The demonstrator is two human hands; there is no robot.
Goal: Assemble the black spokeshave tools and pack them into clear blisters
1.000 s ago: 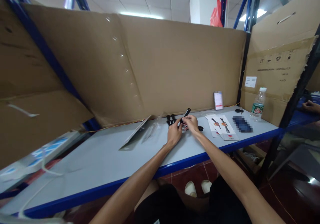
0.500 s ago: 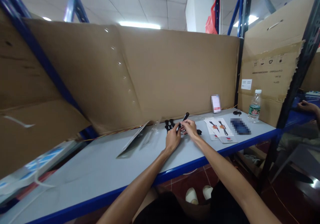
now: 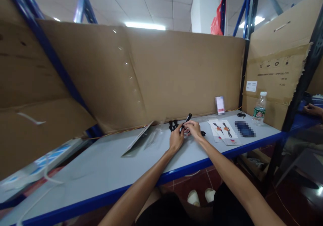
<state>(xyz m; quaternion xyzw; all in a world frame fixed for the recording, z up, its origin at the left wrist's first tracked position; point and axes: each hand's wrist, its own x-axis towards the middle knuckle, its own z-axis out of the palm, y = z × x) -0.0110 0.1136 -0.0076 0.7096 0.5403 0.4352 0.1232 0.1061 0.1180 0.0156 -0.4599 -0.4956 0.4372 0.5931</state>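
Note:
A black-handled tool (image 3: 188, 117) is held above the table, its handle pointing up and away from me. My left hand (image 3: 176, 139) is closed around its lower part. Close beside it, my right hand (image 3: 193, 129) has its fingers bent in at the same spot, pinching at the tool; the fingers hide its lower end. Several more black handles (image 3: 173, 125) lie just behind my left hand. Another black piece (image 3: 203, 133) shows to the right of my right hand.
Clear plastic sleeves (image 3: 153, 135) and a tilted flat card (image 3: 137, 140) are on the left. Printed cards (image 3: 227, 132), a blurred dark phone (image 3: 244, 128), keys (image 3: 241, 115) and a water bottle (image 3: 259, 109) stand or lie rightward. Cardboard (image 3: 176, 74) walls the back. Another person's hand (image 3: 313, 109) shows far right.
The whole view has shifted slightly, so things appear a little further right. Both hands stay together on the black-handled tool, with only small finger movement.

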